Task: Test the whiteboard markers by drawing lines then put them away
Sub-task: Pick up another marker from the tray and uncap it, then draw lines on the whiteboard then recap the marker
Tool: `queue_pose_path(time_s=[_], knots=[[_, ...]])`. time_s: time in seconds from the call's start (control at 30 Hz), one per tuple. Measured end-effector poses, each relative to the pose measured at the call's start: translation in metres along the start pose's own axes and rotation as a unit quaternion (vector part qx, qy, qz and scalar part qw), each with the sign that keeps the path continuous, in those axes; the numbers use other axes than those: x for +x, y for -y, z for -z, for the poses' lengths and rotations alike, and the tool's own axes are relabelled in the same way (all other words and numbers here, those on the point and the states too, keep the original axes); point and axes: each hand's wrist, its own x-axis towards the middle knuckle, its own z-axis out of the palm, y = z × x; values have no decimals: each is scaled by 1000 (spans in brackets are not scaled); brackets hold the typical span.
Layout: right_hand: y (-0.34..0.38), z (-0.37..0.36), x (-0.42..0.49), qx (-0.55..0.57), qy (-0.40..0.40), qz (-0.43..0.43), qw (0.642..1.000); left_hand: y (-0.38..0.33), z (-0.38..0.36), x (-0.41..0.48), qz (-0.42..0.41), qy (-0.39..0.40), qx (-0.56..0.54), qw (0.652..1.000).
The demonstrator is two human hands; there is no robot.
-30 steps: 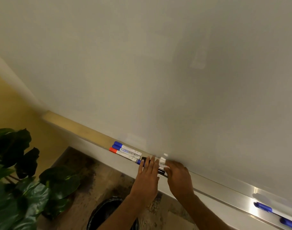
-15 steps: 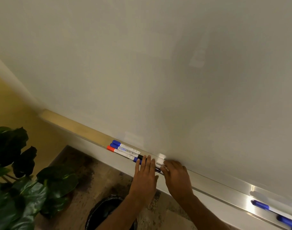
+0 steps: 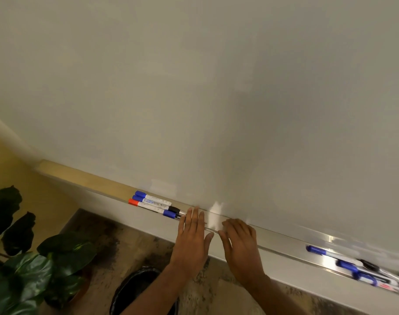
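On the long brushed-metal marker tray (image 3: 284,243) under the pale glossy whiteboard (image 3: 194,98), a left bunch of white-barrelled whiteboard markers with blue, red and black caps (image 3: 153,202) lies side by side. Their long axes run along the tray, from about 10 o'clock to 4 o'clock in the head view. No drawn lines show on the board.

The left hand (image 3: 193,242) lies flat and released, fingers straight and together, fingertips on the tray. The nearest end of the bunch, a black cap and a blue cap, sits just beside those fingertips at about 10 o'clock. This is the nearer hand by far for that bunch, and I judge it would only have to slide up-left along the tray to reach them.

Between the hands a blurred white streak (image 3: 215,215) sits on the tray; whether it is a marker barrel or glare I cannot tell.

The right hand (image 3: 240,244) rests over the tray's front lip with its fingers bent. Whether it grasps anything cannot be made out.

Well apart, at about 4 o'clock from the right hand, a second bunch of blue-capped and black-capped markers (image 3: 362,272) lies blurred on the tray, lengthwise too.
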Motion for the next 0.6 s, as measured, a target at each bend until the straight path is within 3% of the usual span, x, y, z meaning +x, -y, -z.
queue_pose_path(time_s=[0.27,0.6], knots=[[-41,44,-38,-23,-32,-53,998,-62,2,-19,-36,-12,-19,999],[-121,93,-92,-74,11,-143,987,-156,-9,-29,-104,0,-51,993]])
